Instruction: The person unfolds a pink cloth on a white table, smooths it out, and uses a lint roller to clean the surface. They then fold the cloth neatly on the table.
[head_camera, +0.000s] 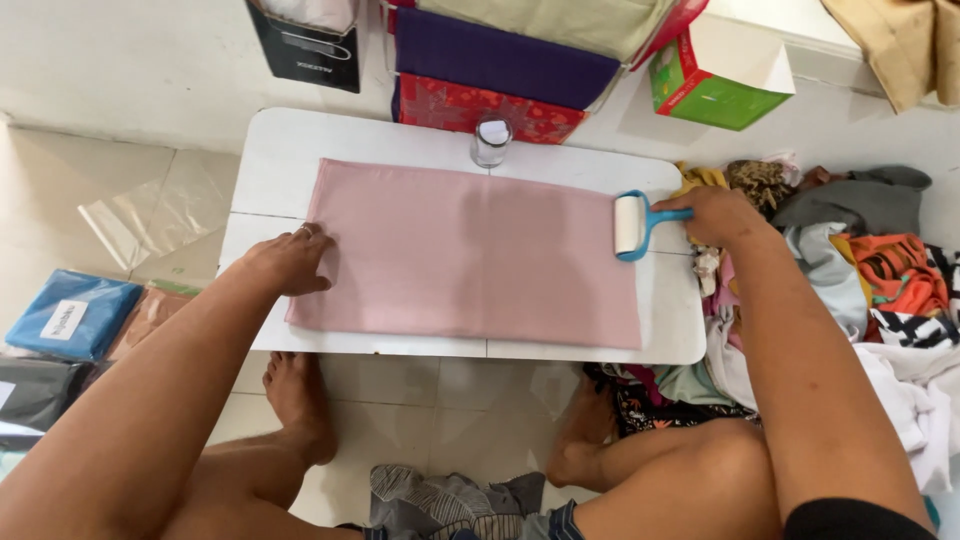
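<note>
From the head camera, a pink cloth (470, 250) is lying flat and smooth on the white counter (280, 150). The right hand (718, 216) is closing tight around a blue lint roller (632, 224), sitting on the cloth's right edge, so most looks left to roll. The left hand (290, 262) is pressing flat and open on the cloth's left edge, holding nothing. A glass jar (491, 141) is standing beyond the cloth.

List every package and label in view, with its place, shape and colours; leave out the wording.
Green and red cardboard box: floor beyond the table's far right corner, rectangular, white top.
Black paper bag: floor beyond the table's far left, boxy, pale print.
Blue plastic-wrapped packet: floor at left, flat, with a white rectangular label.
Clear plastic sleeve: floor left of the table, flat, see-through.
</note>
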